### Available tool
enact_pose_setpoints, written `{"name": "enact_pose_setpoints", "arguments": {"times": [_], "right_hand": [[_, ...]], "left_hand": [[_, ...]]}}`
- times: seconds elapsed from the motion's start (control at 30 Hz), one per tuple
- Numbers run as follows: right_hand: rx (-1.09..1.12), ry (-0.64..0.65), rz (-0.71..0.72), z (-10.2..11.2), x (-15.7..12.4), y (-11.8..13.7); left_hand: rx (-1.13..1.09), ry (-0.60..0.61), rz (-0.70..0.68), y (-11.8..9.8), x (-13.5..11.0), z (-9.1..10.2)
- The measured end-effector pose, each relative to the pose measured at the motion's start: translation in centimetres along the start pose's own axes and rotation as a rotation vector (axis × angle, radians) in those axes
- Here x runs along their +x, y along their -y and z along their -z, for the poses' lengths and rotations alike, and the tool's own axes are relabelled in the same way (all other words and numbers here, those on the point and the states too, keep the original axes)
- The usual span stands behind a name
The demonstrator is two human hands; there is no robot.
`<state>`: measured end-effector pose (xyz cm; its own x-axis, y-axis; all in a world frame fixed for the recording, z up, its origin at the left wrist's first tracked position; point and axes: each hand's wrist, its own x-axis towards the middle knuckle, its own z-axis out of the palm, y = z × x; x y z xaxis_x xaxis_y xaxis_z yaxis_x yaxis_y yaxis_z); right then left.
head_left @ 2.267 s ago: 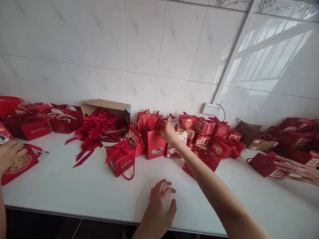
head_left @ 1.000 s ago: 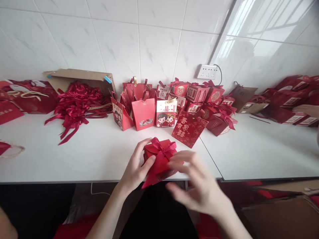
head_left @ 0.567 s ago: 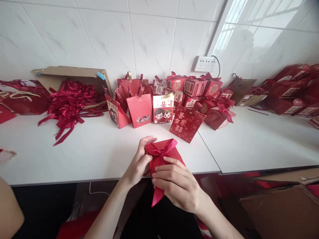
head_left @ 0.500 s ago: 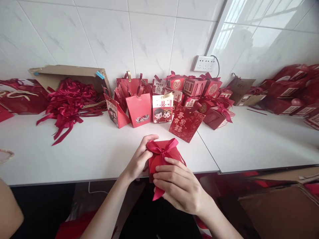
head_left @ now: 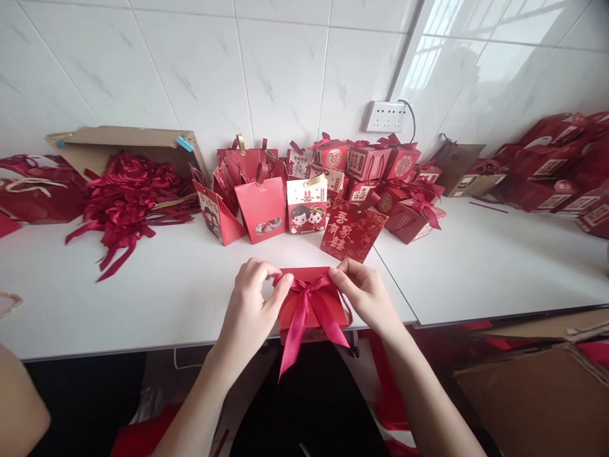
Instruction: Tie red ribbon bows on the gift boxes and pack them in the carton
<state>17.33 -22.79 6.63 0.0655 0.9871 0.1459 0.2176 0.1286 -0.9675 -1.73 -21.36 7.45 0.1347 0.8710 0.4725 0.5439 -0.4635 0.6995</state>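
Observation:
At the front edge of the white table lies a red gift box with a red ribbon bow tied on its top. Two loose ribbon tails hang down over the box's near side. My left hand pinches the bow's left loop between thumb and forefinger. The right loop is pinched by my right hand in the same way. A twisted red cord shows at the box's right side, beside my right fingers.
Several red gift bags and boxes, among them a plain red bag, stand behind my hands. A heap of ribbons spills from a cardboard box at left. More red boxes are stacked right, and a cardboard carton stands below the table.
My right hand has moved up from the ribbon tails to the bow's right loop. The tails now hang free and spread apart. My left hand stays at the left loop.

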Motion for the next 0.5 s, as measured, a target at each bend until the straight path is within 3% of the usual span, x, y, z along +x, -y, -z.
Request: {"name": "enact_pose_setpoints", "arguments": {"times": [0.2,0.5], "right_hand": [[0.235,0.027,-0.113,-0.3,-0.7,-0.4],[0.553,-0.014,-0.248,-1.1,-1.1,-2.9]], "left_hand": [[-0.311,0.186,0.394,-0.1,-1.9,0.4],[-0.577,0.185,0.486,1.5,-2.2,-1.4]]}}
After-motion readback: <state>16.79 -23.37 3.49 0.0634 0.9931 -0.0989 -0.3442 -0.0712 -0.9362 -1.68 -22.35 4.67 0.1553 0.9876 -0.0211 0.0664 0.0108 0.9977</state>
